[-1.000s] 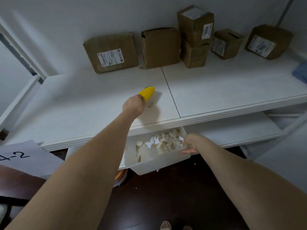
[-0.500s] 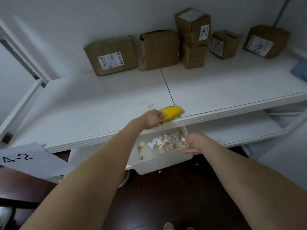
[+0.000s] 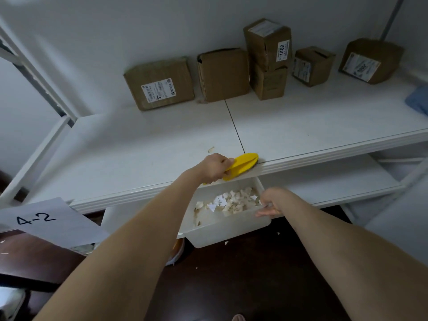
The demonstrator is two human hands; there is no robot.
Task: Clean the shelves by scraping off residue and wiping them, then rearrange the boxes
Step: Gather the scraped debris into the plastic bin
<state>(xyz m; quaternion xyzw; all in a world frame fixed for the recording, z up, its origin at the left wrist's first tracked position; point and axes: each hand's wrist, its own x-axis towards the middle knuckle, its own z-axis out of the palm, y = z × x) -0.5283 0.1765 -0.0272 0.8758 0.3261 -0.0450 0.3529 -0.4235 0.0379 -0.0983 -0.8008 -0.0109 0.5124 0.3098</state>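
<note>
My left hand [image 3: 214,166] grips a yellow scraper [image 3: 243,164] lying low at the front edge of the white shelf [image 3: 139,158], just left of the seam between its two boards. My right hand [image 3: 269,201] holds the right rim of a white plastic bin [image 3: 229,230] just under that edge; the bin holds several scraped paper bits. One scrap [image 3: 211,149] lies on the shelf behind the scraper. Several brown cardboard boxes [image 3: 159,83] stand along the back wall, two of them stacked [image 3: 268,59].
A blue cloth [image 3: 416,100] lies at the shelf's far right. A lower white shelf [image 3: 324,181] runs beneath. A paper sheet marked 4-2 [image 3: 46,220] sits at the left on a dark surface. Small scraps dot the dark floor [image 3: 254,286]. The shelf's white frame post [image 3: 34,72] slants at left.
My left hand has drawn the scraper from mid-shelf toward me to the front edge above the bin. My right hand has kept the bin under the edge.
</note>
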